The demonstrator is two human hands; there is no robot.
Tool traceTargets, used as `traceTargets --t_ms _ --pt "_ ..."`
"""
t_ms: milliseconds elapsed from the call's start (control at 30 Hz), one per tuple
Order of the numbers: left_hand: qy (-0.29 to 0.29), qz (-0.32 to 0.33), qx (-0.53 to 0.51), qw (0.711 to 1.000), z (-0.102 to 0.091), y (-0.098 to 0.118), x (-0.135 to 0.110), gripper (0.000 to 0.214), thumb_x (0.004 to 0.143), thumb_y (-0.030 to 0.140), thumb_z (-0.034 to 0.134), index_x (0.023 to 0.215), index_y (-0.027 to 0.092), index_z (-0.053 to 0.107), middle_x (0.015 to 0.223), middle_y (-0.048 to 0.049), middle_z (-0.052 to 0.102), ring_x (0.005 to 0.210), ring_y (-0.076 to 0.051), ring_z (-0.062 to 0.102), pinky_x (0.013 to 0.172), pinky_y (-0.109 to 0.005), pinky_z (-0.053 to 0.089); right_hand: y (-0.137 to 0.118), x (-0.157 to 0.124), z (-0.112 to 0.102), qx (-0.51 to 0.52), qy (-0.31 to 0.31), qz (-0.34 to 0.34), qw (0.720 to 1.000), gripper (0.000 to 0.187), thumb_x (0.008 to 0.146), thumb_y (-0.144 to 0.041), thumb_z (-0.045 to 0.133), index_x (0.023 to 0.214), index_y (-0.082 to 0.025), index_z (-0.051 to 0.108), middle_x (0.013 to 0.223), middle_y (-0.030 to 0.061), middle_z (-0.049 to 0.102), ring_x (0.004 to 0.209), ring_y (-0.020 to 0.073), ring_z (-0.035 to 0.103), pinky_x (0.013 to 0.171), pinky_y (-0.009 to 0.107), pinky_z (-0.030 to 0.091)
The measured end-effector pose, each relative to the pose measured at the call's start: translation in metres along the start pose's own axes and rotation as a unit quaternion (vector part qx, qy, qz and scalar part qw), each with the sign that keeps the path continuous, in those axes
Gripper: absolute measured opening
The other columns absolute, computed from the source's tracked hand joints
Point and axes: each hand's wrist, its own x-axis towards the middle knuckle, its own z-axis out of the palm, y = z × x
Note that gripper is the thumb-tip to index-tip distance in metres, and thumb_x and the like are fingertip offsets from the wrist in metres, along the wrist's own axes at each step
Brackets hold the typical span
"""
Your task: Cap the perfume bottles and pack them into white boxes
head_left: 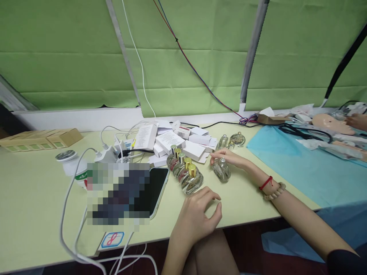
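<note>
My right hand (228,156) is at a clear glass bottle (221,172) without a coloured cap, its fingers bent around the bottle's far side near the top; part of the grip is hidden. My left hand (197,214) rests near the table's front edge, its fingers loosely curved and thumb apart, with nothing in it. Just beyond it stands a row of several round glass bottles (192,184) with gold and green caps. Behind my right hand are two more uncapped glass bottles, one upright bottle (222,142) and one showing its round face (237,139).
Small white boxes (172,142) lie heaped behind the bottles. Left are a phone (157,187), a power strip (107,154) with cables, a white jar (69,162) and brown cartons (64,138). Right lies a blue sheet (278,160); another person's hand (357,121) is beside a mannequin face (329,123).
</note>
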Motion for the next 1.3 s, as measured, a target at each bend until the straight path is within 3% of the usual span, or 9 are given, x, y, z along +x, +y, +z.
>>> traceTargets --t_ms 200,333,533,733,900,1167,1300 --pt "0.005 -0.018 0.012 1.0 0.0016 0.0006 -0.0005 0.014 0.08 0.018 0.05 0.086 0.02 0.062 0.084 0.0005 0.067 0.074 -0.013 0.064 0.067 -0.024 0.047 0.0023 0.0011 -0.0001 -0.015 0.017 0.027 0.999 0.048 0.074 -0.061 0.058 0.066 -0.014 0.066 0.054 0.0015 0.06 0.042 0.0081 0.048 0.042 0.021 0.036" --pt "0.011 -0.029 0.029 0.999 0.0017 0.0 -0.0005 0.015 0.08 0.022 0.051 0.089 0.022 0.063 0.107 -0.0009 0.066 0.079 -0.013 0.066 0.058 -0.022 0.047 0.0008 0.0004 0.0003 -0.026 0.044 0.053 0.997 0.052 0.071 -0.064 0.059 0.06 -0.014 0.059 0.047 -0.0019 0.051 0.033 0.0059 0.04 0.035 0.021 0.03" --pt "0.001 -0.061 0.038 0.997 0.0026 -0.0002 -0.0007 0.018 0.08 0.024 0.052 0.093 0.025 0.065 0.124 0.0005 0.06 0.089 -0.016 0.066 0.053 -0.022 0.047 0.0037 0.0029 0.0 -0.062 0.117 -0.017 0.991 0.05 0.065 -0.058 0.067 0.047 -0.015 0.048 0.041 -0.006 0.035 0.04 0.0037 0.031 0.041 0.02 0.022" --pt "-0.007 -0.084 0.049 0.995 0.0024 0.0007 0.0001 0.02 0.081 0.026 0.051 0.095 0.026 0.066 0.132 -0.0002 0.055 0.091 -0.017 0.067 0.059 -0.024 0.052 0.0062 0.0039 0.0023 -0.063 0.118 -0.051 0.99 0.059 0.065 -0.057 0.067 0.041 -0.018 0.031 0.041 -0.0075 0.024 0.042 0.0027 0.022 0.044 0.022 0.017" --pt "-0.009 -0.105 0.062 0.992 0.0025 0.0008 0.0013 0.022 0.082 0.03 0.051 0.099 0.026 0.065 0.137 -0.0035 0.051 0.081 -0.016 0.068 0.064 -0.027 0.054 0.0083 0.0041 0.0035 -0.057 0.063 -0.039 0.996 0.051 0.071 -0.056 0.062 0.047 -0.016 0.041 0.046 -0.0065 0.026 0.044 0.004 0.025 0.044 0.023 0.018" --pt "-0.035 -0.115 0.064 0.991 0.0021 -0.0001 0.0029 0.028 0.083 0.032 0.049 0.107 0.027 0.063 0.141 -0.0054 0.046 0.08 -0.017 0.068 0.065 -0.029 0.054 0.0041 0.0029 0.0046 -0.072 0.068 -0.02 0.995 0.045 0.075 -0.055 0.056 0.068 -0.012 0.065 0.048 -0.0047 0.038 0.045 0.0061 0.03 0.044 0.023 0.023" --pt "-0.039 -0.113 0.067 0.991 0.0014 -0.0004 0.0024 0.031 0.086 0.031 0.045 0.112 0.028 0.061 0.142 -0.0058 0.045 0.081 -0.017 0.068 0.067 -0.029 0.053 0.0023 0.002 0.0049 -0.075 0.063 -0.021 0.995 0.045 0.076 -0.054 0.055 0.076 -0.011 0.069 0.048 -0.0042 0.043 0.044 0.006 0.029 0.043 0.022 0.022"
